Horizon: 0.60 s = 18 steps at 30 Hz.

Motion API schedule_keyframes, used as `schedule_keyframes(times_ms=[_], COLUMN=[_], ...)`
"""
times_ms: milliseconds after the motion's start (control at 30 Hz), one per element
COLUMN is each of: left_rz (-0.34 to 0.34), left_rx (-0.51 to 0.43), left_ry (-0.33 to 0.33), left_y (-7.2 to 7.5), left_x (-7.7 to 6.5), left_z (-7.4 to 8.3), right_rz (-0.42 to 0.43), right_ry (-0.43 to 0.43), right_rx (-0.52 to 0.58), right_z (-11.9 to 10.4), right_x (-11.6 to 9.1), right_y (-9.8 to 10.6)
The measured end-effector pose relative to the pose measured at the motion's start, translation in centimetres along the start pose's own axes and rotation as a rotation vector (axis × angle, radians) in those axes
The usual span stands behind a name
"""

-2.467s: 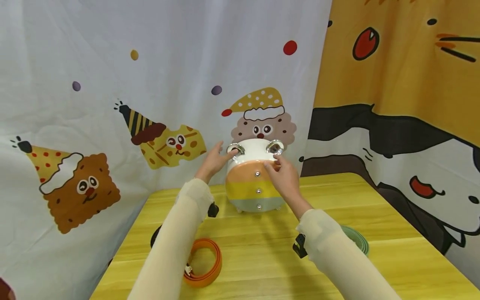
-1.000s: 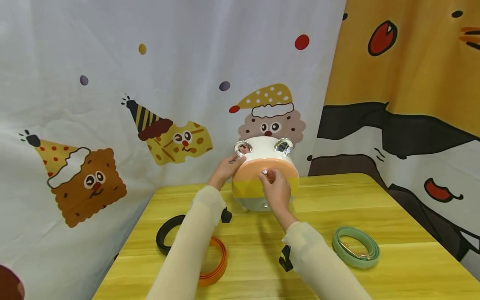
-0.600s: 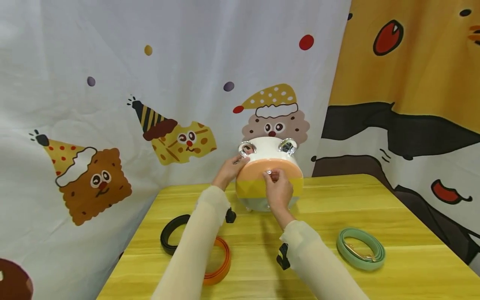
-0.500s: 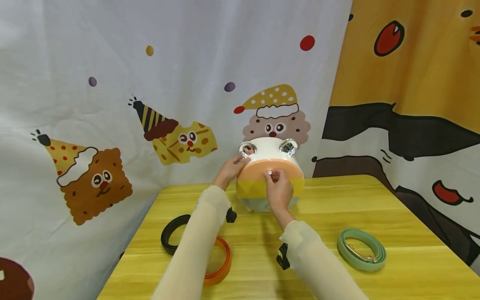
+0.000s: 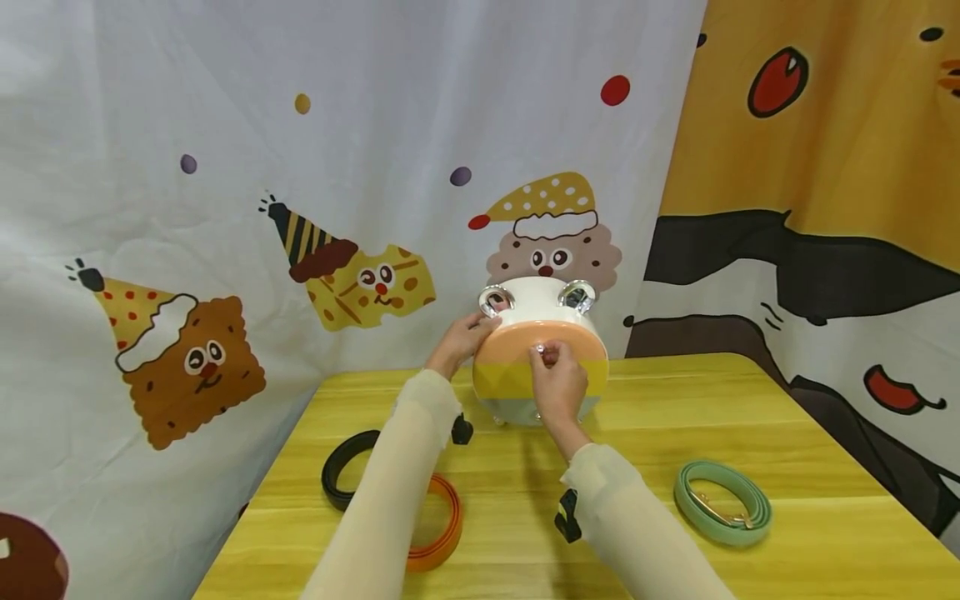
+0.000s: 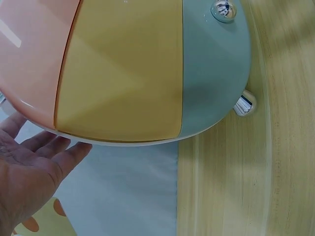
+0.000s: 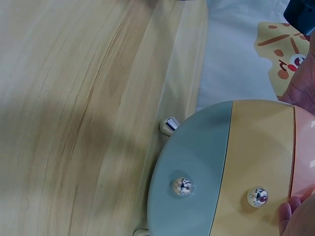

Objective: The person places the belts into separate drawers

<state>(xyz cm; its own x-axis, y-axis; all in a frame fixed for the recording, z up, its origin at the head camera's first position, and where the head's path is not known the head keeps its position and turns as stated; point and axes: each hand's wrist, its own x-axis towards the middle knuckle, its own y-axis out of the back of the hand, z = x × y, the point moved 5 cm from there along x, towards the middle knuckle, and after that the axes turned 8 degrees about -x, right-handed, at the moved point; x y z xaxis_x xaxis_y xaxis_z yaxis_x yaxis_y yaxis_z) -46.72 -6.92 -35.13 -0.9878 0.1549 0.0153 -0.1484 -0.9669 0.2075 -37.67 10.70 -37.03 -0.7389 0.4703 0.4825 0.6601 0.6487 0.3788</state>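
A small rounded drawer box (image 5: 534, 290) with a white top, two silver ring-shaped ears and short silver feet stands at the back of the table. Its front has an orange drawer (image 5: 506, 335) above a yellow drawer (image 7: 261, 152) and a grey-green drawer (image 7: 197, 162), which bear round silver knobs. My right hand (image 5: 559, 383) pinches the knob (image 5: 539, 348) of the orange drawer. Against the box's left side, below the ear, rests my left hand (image 5: 459, 343); its fingers (image 6: 74, 153) lie loosely extended along the side in the left wrist view. All drawers look closed.
On the wooden table (image 5: 637, 533), a coiled green belt (image 5: 759, 508) lies to the right. A black belt (image 5: 330, 475) and an orange belt (image 5: 450, 533) lie at the left, partly hidden by the left sleeve. A printed curtain (image 5: 375, 167) hangs right behind the table.
Both hands have come down from near the silver ears: the left onto the box's side, the right onto the orange drawer's knob. Over the last half second they have hardly moved.
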Motion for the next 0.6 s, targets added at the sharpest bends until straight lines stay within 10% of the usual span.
schedule_keyframes(times_ms=[600], left_rz=[-0.024], left_rx=[-0.021], left_ry=[0.015], left_y=[-0.1], left_x=[0.23], left_z=[-0.09], right_rz=[0.006], right_ry=[0.043], right_rx=[0.017], right_z=[0.28], right_x=[-0.84], right_y=[0.75])
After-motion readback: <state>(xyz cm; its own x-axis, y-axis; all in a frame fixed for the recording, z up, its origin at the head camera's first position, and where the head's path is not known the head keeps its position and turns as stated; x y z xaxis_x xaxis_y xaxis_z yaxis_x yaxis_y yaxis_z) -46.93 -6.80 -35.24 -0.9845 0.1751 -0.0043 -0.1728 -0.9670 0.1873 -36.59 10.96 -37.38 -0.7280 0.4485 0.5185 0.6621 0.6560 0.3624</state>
